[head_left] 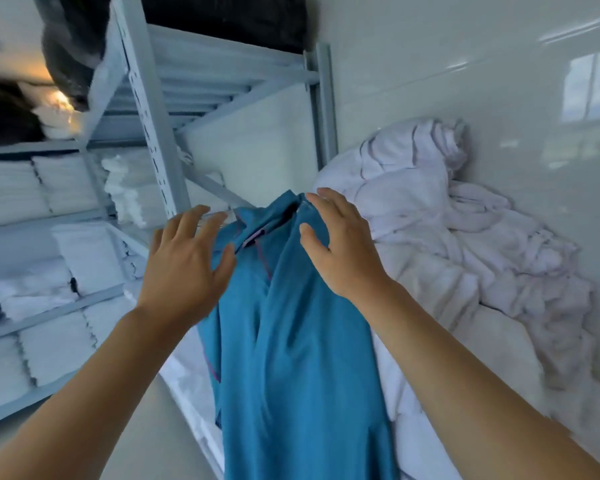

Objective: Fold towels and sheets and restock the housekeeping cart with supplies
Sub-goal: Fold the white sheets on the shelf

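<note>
Blue cloth (pixel 291 341) hangs long and creased, with a thin pink seam. Your left hand (pixel 184 265) and right hand (pixel 340 247) spread wide, fingers straight, touching its top.

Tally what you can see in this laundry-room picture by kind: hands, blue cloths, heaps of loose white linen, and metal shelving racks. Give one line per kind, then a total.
Hands: 2, the left hand and the right hand
Blue cloth: 1
Heap of loose white linen: 1
Metal shelving rack: 1
Total: 5
</note>
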Tool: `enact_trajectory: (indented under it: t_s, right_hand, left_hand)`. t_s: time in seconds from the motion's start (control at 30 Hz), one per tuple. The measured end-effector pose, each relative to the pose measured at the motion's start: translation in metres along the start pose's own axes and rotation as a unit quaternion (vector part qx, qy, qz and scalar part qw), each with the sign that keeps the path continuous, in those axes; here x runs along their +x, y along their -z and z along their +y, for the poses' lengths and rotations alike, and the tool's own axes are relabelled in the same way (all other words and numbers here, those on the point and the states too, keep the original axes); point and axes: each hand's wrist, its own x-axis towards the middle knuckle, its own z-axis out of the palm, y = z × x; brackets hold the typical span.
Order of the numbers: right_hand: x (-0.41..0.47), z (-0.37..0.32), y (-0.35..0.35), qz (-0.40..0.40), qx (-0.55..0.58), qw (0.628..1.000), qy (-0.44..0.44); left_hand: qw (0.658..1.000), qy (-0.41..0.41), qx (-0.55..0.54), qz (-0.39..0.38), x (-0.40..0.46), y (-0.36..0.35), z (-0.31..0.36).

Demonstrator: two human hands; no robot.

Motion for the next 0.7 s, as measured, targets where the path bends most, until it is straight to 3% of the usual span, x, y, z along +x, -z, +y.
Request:
enact_trajectory:
  t_s: [0.33,0.7]
  right_hand:
    - [0.066,-0.089,-0.154,-0.058,0.069,0.994,0.06]
    - [0.106,-0.117,-0.283,-0.113,0.163,0.973,0.116]
  left_hand:
    - [0.993,0.091,0.077,-0.009,-0.007,0.022,-0.174]
    - [0.978,0.161,0.131,0.004,-0.017,-0.004,-0.28]
